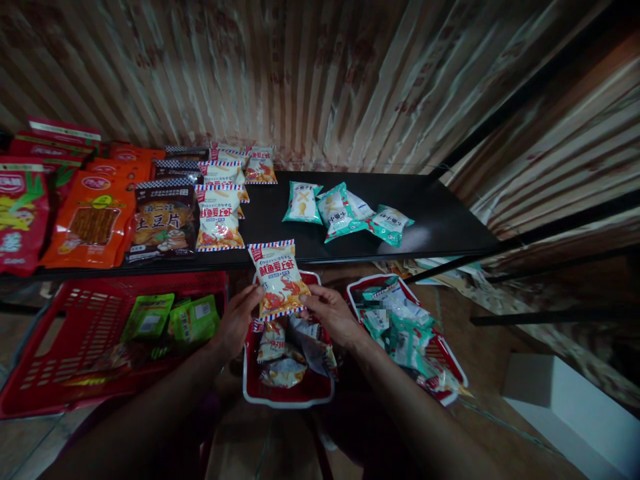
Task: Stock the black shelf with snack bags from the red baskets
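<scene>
Between my two hands is a snack bag (278, 277) with red lettering, an orange lower part and striped ends, its front facing me. My left hand (239, 313) pinches its left edge, and my right hand (334, 313) grips the lower right corner. Directly beneath it stands a small red basket (287, 398) with a white rim, holding several more bags of this kind. On the black shelf (440, 227), just beyond my hands, matching bags (220, 220) stand in a row, front to back. To their right lie several teal and white snack bags (337, 210).
Brown potato-chip bags (163, 220), orange bags (90, 217) and red bags (23, 213) fill the shelf's left side. Below are a large red basket (43, 347) with green packets (195, 319) and another basket (453, 357) with teal bags. A white box (565, 407) sits at lower right.
</scene>
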`<action>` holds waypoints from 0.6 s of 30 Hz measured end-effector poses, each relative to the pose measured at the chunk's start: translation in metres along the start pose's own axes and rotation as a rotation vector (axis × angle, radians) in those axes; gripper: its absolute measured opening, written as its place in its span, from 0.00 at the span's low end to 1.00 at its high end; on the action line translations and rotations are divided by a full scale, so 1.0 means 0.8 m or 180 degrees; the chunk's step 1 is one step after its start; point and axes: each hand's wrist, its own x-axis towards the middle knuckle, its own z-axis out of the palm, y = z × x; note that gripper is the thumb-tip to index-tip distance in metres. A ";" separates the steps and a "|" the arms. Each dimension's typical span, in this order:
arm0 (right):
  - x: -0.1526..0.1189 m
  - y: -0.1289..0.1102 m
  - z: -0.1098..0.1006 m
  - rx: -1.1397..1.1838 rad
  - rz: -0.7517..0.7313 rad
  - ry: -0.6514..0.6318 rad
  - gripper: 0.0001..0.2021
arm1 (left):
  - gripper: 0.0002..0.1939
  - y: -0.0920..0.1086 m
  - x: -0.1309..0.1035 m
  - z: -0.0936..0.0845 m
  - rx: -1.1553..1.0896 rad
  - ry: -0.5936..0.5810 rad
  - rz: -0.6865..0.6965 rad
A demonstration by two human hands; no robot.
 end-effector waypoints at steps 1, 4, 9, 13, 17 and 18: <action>0.000 -0.001 -0.001 0.0058 0.0009 -0.0006 0.12 | 0.15 0.000 0.001 0.001 -0.0012 0.0049 0.0003; -0.002 -0.003 0.001 0.0295 0.0051 -0.0072 0.14 | 0.16 -0.001 0.001 0.006 -0.0064 0.0227 -0.0022; -0.015 0.005 0.020 0.0377 0.0422 -0.0343 0.17 | 0.16 -0.005 0.000 0.009 0.0024 0.0378 -0.0110; -0.021 0.013 0.038 0.0552 0.0430 -0.0079 0.15 | 0.16 -0.011 0.000 0.006 0.0269 0.0501 -0.0124; -0.023 0.003 0.045 0.0975 0.0645 0.0223 0.16 | 0.13 -0.011 -0.001 0.006 -0.0005 0.0366 -0.0265; -0.023 -0.001 0.045 0.1069 0.0715 0.0231 0.16 | 0.12 -0.010 -0.001 0.007 -0.0110 0.0311 -0.0307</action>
